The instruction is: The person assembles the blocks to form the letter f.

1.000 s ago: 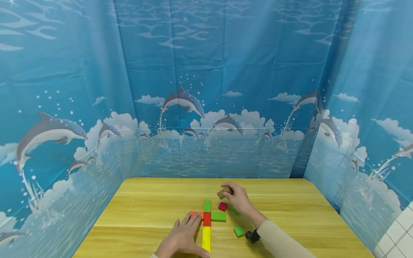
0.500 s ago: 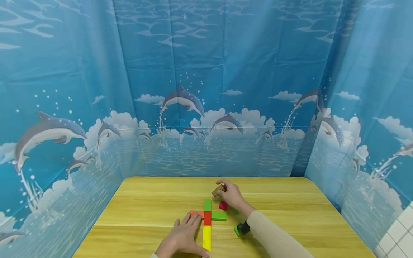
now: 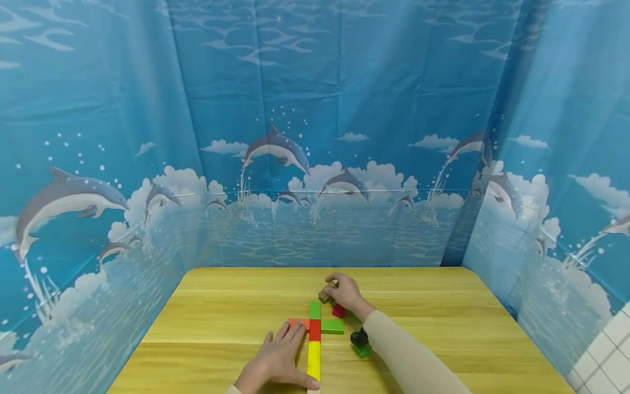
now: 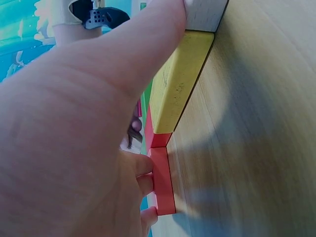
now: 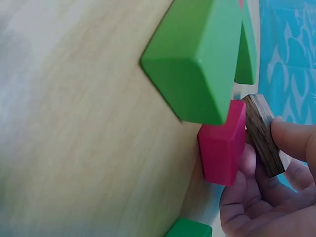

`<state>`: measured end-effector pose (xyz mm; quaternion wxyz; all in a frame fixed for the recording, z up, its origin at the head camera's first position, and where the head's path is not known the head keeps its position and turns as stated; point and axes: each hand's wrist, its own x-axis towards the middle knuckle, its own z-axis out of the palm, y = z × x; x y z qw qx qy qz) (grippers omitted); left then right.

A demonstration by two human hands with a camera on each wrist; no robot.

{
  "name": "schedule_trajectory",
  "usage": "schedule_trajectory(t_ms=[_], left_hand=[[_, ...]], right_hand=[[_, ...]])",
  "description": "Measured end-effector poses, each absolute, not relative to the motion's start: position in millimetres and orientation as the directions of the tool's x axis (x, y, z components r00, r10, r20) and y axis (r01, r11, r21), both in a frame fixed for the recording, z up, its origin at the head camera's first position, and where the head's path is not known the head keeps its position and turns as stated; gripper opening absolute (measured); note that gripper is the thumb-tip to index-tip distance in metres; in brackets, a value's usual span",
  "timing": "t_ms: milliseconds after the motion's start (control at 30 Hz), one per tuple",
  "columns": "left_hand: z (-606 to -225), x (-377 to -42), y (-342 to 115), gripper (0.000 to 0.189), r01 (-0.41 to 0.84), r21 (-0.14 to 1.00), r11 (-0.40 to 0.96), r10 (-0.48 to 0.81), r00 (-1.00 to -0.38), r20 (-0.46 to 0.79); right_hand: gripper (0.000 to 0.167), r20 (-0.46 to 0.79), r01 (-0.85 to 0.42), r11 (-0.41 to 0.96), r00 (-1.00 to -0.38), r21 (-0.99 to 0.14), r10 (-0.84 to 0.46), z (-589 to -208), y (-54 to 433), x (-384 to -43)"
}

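Dolphin-print curtains (image 3: 315, 246) surround a wood-grain bench (image 3: 206, 306) on which blocks are laid crosswise: a red block (image 3: 315, 330) at the centre, a far green block (image 3: 315, 310) beyond it, a right-hand green block (image 3: 332, 326), an orange-red block (image 4: 163, 182) at left, and a yellow block (image 3: 314, 355) toward the person, ended by a white block (image 4: 205, 15). Left hand (image 3: 280, 358): thumb set wide at the joint of yellow and white, extended fingers resting against the orange-red block. Right hand (image 3: 348, 293): thumb and fingers pinch a brown wooden block (image 5: 264, 133), tilted, just beyond and right of the far green block; whether it touches the bench cannot be told. A magenta block (image 5: 222, 153) lies near these fingers; a loose green block (image 3: 362, 351) lies closer to the person. Judged practice: left-hand contact is best light, since sideways pressure could skew all 6 aligned pieces. The brown wooden block is best levelled before release, with the right-hand knuckles clear of the magenta block and the fingers parted evenly.
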<state>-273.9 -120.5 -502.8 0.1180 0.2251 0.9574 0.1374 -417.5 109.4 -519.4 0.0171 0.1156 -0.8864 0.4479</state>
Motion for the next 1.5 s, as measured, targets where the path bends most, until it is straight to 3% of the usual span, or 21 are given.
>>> schedule_trajectory(t_ms=[333, 900, 1500], left_hand=[[-505, -274, -120, 0.125, 0.403, 0.322, 0.856, 0.469, -0.869, -0.159], [-503, -275, -122, 0.123, 0.397, 0.319, 0.861, 0.466, -0.867, -0.177], [-502, -276, -121, 0.124, 0.400, 0.317, 0.860, 0.466, -0.869, -0.169]], right_hand=[[0.034, 0.067, -0.140, 0.604, -0.988, -0.784, -0.142, -523, 107, -424], [0.040, 0.134, -0.208, 0.607, -0.977, -0.767, -0.166, -527, 95, -422], [0.043, 0.093, -0.156, 0.558, -0.986, -0.815, -0.140, -517, 103, -417]])
